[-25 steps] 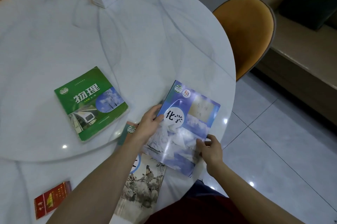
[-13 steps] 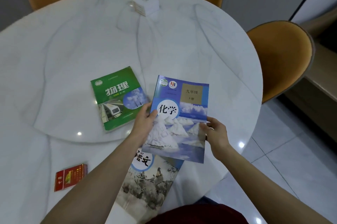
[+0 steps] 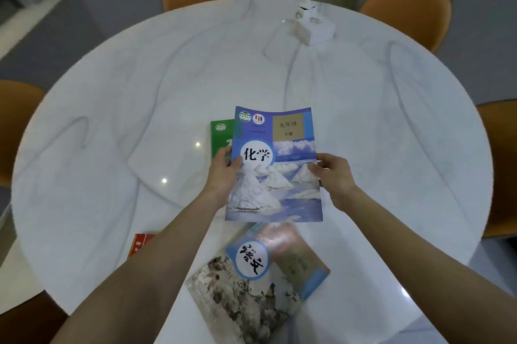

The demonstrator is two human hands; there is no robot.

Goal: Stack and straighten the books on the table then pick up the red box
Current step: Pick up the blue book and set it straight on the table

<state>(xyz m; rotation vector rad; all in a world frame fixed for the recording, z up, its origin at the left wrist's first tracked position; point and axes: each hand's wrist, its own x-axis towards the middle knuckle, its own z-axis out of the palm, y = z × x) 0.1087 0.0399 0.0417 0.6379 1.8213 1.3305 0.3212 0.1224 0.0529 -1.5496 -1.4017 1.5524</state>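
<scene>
Both hands hold a blue chemistry book [image 3: 275, 170] above the white round table [image 3: 140, 119]. My left hand [image 3: 223, 175] grips its left edge and my right hand [image 3: 334, 178] grips its right edge. The blue book covers most of a green physics book [image 3: 221, 133], of which only a left strip shows. A third book with an ink-painting cover [image 3: 257, 285] lies flat near the table's front edge. The red box [image 3: 140, 244] lies at the front left, partly hidden behind my left forearm.
A white tissue box [image 3: 313, 27] stands at the far right of the table. Orange chairs [image 3: 408, 7] ring the table at the back, left and right. A circular inset panel marks the table's middle.
The blue book has been carried left and squared up, from beside the green book to over it. The view has swung left and up.
</scene>
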